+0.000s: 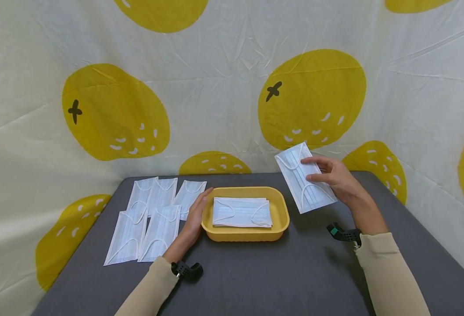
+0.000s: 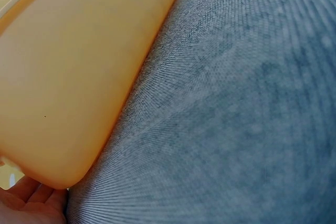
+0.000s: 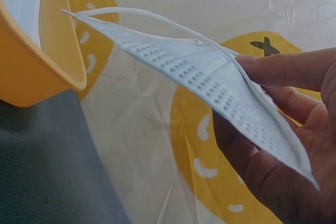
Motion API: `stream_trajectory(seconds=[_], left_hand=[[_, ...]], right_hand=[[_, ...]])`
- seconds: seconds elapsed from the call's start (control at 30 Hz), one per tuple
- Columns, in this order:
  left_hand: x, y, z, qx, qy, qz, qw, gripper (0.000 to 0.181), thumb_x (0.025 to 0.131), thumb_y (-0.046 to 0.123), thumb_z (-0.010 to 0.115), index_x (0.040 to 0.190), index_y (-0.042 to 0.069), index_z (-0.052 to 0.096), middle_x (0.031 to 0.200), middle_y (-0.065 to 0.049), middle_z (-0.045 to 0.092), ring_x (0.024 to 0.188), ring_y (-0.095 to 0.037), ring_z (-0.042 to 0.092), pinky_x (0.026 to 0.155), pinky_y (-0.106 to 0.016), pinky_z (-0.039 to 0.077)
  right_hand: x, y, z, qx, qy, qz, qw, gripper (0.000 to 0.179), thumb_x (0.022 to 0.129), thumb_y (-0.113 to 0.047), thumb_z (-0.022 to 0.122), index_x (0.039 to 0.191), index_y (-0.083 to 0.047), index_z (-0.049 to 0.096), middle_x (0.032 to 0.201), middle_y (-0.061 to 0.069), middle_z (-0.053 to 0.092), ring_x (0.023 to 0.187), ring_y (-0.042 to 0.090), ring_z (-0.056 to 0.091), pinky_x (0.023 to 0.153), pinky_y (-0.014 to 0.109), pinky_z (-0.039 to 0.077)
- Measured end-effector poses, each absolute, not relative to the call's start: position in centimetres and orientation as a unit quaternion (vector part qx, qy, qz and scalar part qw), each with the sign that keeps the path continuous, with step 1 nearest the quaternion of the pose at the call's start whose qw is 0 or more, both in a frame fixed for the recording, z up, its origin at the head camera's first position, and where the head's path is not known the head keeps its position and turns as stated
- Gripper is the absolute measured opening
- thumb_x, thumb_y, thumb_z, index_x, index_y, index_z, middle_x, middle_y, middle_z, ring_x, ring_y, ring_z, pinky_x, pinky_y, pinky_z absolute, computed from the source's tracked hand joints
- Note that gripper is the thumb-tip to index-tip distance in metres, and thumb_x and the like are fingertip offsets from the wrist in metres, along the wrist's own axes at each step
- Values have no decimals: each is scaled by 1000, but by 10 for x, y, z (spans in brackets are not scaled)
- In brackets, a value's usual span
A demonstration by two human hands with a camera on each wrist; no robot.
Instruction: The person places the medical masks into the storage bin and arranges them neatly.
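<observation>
My right hand (image 1: pixel 330 177) pinches a pale blue face mask (image 1: pixel 301 182) by its edge, thumb on one side and fingers on the other. In the right wrist view this mask (image 3: pixel 205 82) is seen edge-on, raised above the table, its white ear loops hanging loose. My left hand (image 1: pixel 194 217) rests along the left end of a yellow tray (image 1: pixel 245 235), its fingers fairly straight against the wall. The left wrist view shows those fingers (image 2: pixel 39 203) at the tray's lower corner. Inside the tray lies a small stack of face masks (image 1: pixel 241 213), with ear loops on top.
Several more face masks (image 1: pixel 161 224) lie in two rows on the dark grey table (image 1: pixel 255 281), left of the tray. Behind the table hangs a white curtain (image 1: pixel 216 101) with yellow fruit prints. Each wrist wears a black strap (image 1: pixel 344 232) with a device.
</observation>
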State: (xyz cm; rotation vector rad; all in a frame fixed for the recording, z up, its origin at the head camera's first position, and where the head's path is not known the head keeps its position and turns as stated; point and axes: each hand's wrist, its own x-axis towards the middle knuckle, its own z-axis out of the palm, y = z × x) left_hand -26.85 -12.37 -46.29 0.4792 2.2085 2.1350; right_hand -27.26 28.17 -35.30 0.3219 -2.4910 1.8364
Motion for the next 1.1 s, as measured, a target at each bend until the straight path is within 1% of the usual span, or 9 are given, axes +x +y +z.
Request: stream_trajectory(seconds=[0.2,0.27,0.4,0.6,0.73,0.87,0.97,1.1], left_hand=[[-280,-125,-482,141,712,688,8,44,107,32,26,148,22,37,155,-1,32,146,-22,25,121,-45,17],[-282,-124,-486,140,715,685,0,44,106,35,26,147,24,38,154,2,34,145,-20,26,121,-45,18],[-283,-124,-488,143,716,683,-11,45,106,38,27,147,23,39,153,2,35,145,-20,28,120,-46,18],[-283,-124,-487,140,719,681,-12,45,106,35,26,147,23,38,153,2,35,145,-19,27,120,-45,19],[-282,-125,-484,141,716,683,4,45,107,31,24,149,20,35,156,-1,31,147,-22,24,121,-45,16],[-273,-125,-469,146,718,680,16,46,107,25,23,150,13,32,157,-6,29,148,-26,21,121,-46,15],[-267,-124,-460,148,723,675,15,46,107,24,24,150,12,32,157,-7,30,148,-27,21,121,-45,16],[-267,-122,-460,150,723,675,14,46,107,26,26,150,12,33,157,-9,29,147,-30,21,121,-46,16]], right_hand=[[-270,277,-350,112,-805,582,18,49,84,-13,73,130,-7,58,123,0,55,93,19,60,72,27,56],[-270,275,-349,115,-805,581,15,49,84,-13,73,130,-7,58,124,1,55,93,19,60,73,28,56],[-269,271,-347,126,-804,581,11,48,84,-12,73,130,-7,58,126,2,54,95,21,59,73,28,56],[-266,264,-344,141,-804,578,13,46,84,-10,72,129,-5,59,127,3,52,96,23,58,74,28,56],[-264,260,-342,146,-805,576,10,46,85,-10,72,128,-6,59,125,3,54,94,23,59,73,29,56],[-264,258,-343,173,-804,569,9,45,86,-9,71,129,-4,58,123,4,55,92,21,60,72,28,56],[-264,256,-344,189,-801,569,6,45,86,-8,70,129,-2,57,125,3,55,91,21,60,71,28,56],[-265,253,-346,194,-796,573,-6,45,86,-8,70,129,-3,57,120,5,58,89,22,62,70,30,57]])
